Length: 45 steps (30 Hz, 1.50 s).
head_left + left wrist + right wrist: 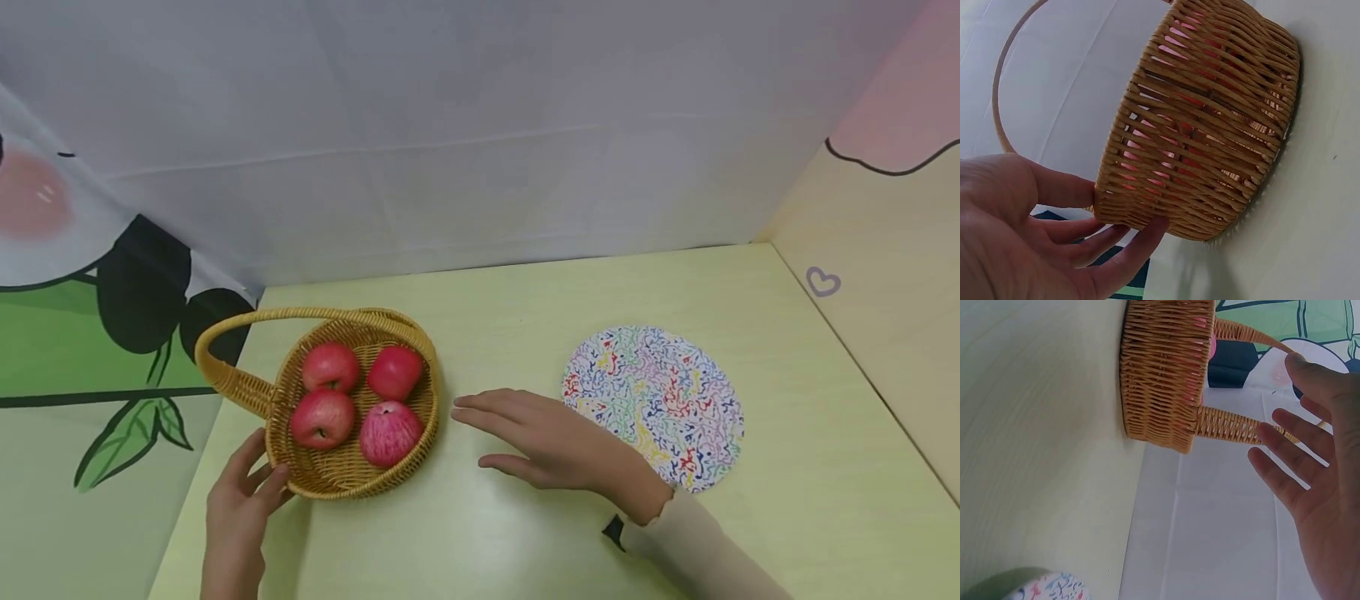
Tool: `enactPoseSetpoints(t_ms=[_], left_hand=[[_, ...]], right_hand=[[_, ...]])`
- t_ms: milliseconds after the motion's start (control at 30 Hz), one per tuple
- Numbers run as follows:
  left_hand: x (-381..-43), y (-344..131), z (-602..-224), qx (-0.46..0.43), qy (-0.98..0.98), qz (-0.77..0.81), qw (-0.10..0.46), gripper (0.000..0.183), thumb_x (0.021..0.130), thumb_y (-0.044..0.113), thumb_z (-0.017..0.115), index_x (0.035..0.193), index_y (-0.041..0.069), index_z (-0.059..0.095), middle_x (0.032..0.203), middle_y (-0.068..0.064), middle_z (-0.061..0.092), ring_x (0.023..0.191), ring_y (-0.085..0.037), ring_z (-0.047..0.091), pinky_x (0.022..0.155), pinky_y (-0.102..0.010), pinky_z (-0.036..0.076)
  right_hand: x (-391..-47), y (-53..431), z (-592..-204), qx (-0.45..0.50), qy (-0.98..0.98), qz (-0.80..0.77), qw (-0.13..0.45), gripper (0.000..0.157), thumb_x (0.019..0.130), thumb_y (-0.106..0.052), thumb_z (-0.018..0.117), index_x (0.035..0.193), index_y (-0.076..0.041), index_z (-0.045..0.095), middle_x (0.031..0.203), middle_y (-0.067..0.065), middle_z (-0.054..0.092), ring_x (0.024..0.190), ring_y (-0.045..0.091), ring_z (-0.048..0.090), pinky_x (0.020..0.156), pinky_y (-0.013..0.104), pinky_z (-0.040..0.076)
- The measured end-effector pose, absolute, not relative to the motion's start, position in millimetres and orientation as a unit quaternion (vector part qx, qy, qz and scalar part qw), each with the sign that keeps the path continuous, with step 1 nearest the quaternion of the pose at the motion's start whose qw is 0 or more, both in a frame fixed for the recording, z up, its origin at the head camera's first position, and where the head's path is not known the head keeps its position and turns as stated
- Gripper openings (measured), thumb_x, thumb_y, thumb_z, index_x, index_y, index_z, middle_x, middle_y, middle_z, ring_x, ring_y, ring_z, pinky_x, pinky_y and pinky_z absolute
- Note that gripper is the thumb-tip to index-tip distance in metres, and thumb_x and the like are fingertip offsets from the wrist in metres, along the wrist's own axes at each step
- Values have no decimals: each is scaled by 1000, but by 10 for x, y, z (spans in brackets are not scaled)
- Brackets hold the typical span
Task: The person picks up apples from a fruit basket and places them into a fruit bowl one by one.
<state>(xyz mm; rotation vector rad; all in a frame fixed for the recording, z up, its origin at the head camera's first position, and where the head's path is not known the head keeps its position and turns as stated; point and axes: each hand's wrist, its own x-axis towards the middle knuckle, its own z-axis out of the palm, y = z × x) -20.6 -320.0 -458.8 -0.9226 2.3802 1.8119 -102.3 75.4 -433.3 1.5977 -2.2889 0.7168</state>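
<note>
A wicker basket (352,492) with a tall arched handle (318,314) stands at the left of the table. Several red apples (322,419) lie inside it. My left hand (243,492) holds the basket's near left side by the rim, below the handle's base; in the left wrist view, fingertips (1159,225) meet the woven outer wall. Just right of the basket, my right hand (540,442) hovers with its fingers extended and its thumb apart. Nothing is in it. From the right wrist view, the basket (1163,375) stands a short way beyond those fingers.
Right of my right hand lies a round mat (660,392) with a multicoloured squiggle pattern, partly covered by the wrist. A pale cloth wall (480,192) closes off the back of the yellowish table (480,325). Printed panels flank both sides.
</note>
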Motion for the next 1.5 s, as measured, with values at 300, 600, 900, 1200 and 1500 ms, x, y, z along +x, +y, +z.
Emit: enactPoseSetpoints(t_ms=[300,600,900,1200,1500], left_hand=[[-243,-3321,-4647,-302,709,637,29,76,103,15,67,166,30,28,173,-3,27,104,15,61,79,-17,60],[-241,-3371,-4694,-311,658,685,37,73,103,18,67,164,34,32,173,8,25,108,11,63,79,-20,60],[-238,-3398,-4721,-305,653,692,42,72,104,19,66,164,36,31,173,13,23,109,11,62,78,-22,58],[-216,-3476,-4741,-272,641,716,55,74,105,16,63,166,36,25,174,14,16,116,10,55,80,-24,58],[-222,-3464,-4740,-282,643,707,76,74,106,21,63,165,41,23,174,17,15,135,-6,42,82,-25,58]], right_hand=[[-1099,556,-4328,574,-772,243,126,62,101,-34,71,153,-8,50,151,5,59,138,19,57,116,32,48],[-1131,305,-4350,577,-773,244,100,62,102,-36,68,155,-9,47,155,5,55,143,17,53,120,28,43],[-1193,-14,-4342,600,-766,215,84,64,103,-36,66,157,-7,45,160,9,49,148,22,48,125,32,37],[-1252,-295,-4275,601,-779,160,80,63,105,-38,61,159,-11,43,159,6,50,147,20,48,124,30,38],[-1329,-520,-4200,584,-803,107,59,61,108,-28,55,163,-13,36,165,4,43,150,19,45,125,30,37]])
